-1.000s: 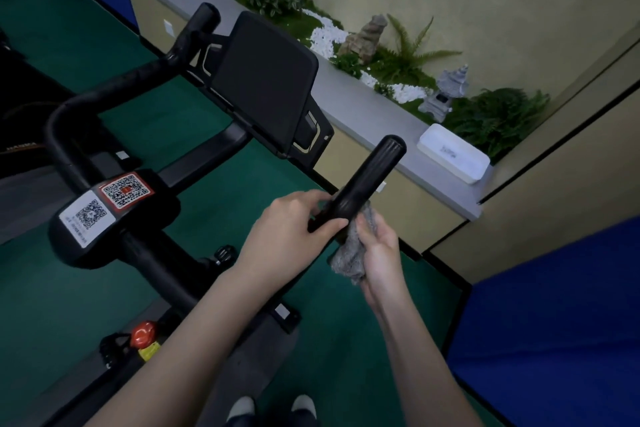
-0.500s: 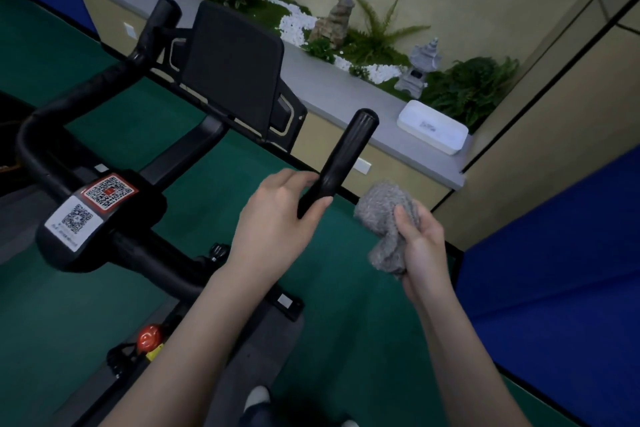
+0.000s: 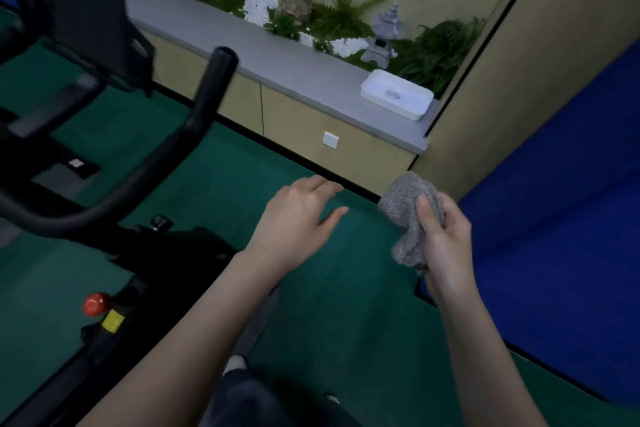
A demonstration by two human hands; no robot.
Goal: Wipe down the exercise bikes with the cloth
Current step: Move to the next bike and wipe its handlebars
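At nine o'clock stands the black exercise bike (image 3: 114, 253), its handlebar grip (image 3: 211, 87) rising toward eleven, touched by nothing. Near centre the left hand (image 3: 298, 218) hovers over the green floor (image 3: 214, 163), fingers relaxed and apart, holding nothing. At three o'clock the right hand (image 3: 446, 239) grips the bunched grey cloth (image 3: 408, 215), well apart from the bike.

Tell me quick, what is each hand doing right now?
Left hand: open, fingers relaxed, holding nothing, clear of the bike handlebar.
Right hand: closed around the grey cloth, thumb pressed on it.
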